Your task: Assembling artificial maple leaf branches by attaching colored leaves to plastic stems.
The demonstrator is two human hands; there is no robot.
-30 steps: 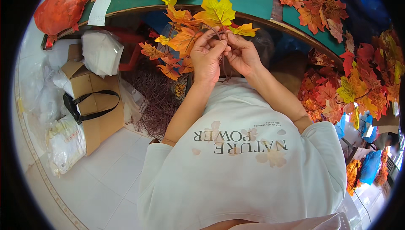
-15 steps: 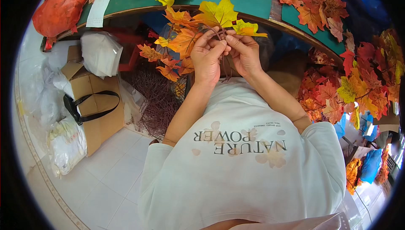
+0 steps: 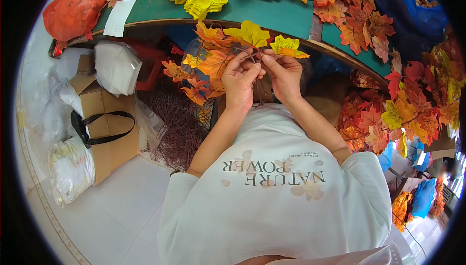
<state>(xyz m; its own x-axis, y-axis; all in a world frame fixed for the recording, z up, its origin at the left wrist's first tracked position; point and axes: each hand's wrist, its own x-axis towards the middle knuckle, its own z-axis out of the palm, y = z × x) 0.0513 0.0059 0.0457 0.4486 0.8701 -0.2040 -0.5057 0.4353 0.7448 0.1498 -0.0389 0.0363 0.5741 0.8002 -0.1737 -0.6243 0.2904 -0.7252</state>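
Close to the table's edge, my left hand (image 3: pixel 239 79) pinches the thin brown stems of an artificial maple leaf garland (image 3: pixel 212 64). Orange and yellow leaves fan out beyond and to the left of that hand. My right hand (image 3: pixel 284 74), fingers closed, grips a brown stem beside it, and the fingertips of both hands nearly meet. A yellow leaf (image 3: pixel 251 34) stands just beyond the fingers. Another yellow-and-orange leaf (image 3: pixel 287 46) sticks out past my right fingers. Where exactly the stems cross is partly hidden by the fingers.
The green table (image 3: pixel 262 10) carries yellow leaf stacks (image 3: pixel 206 5) and orange leaves (image 3: pixel 359 27). On the left are a red bag (image 3: pixel 77 7), a cardboard box (image 3: pixel 114 136) and a heap of brown stems (image 3: pixel 177 124). Leaf garlands (image 3: pixel 412 104) hang at right.
The view has shifted, so the table and hands sit a little lower. Both hands keep their hold on the stems; the yellow leaf at the right has turned slightly.
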